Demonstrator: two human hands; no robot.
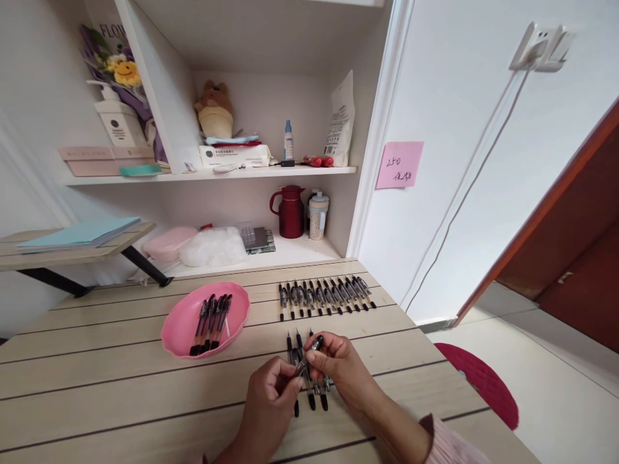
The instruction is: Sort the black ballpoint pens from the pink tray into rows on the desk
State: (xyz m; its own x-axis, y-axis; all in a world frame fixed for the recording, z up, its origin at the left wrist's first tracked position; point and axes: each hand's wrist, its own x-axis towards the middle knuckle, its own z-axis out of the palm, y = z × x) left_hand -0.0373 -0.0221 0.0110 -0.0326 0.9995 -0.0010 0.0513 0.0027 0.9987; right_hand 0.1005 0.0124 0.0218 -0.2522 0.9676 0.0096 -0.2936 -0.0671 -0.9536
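Observation:
Over the near middle of the table, both my hands grip one black-and-clear pen (302,367). My left hand (265,406) pinches its lower end between thumb and fingers. The fingers of my right hand (341,367) close on its dark upper end, partly covering it. Below the hands lie several pens (311,401) with black caps and pointed tips facing away, partly hidden. Farther back is a long row of similar pens (324,296), side by side. To the left, a pink scalloped tray (181,319) carries several dark pens (210,325) and a small white stick.
The slatted table (120,380) meets a white shelf unit (271,254) at the back, with a red jug (291,212) and a pale cup (318,216). A raised stand (97,252) is at left. A dark red round seat (483,383) is beside the table.

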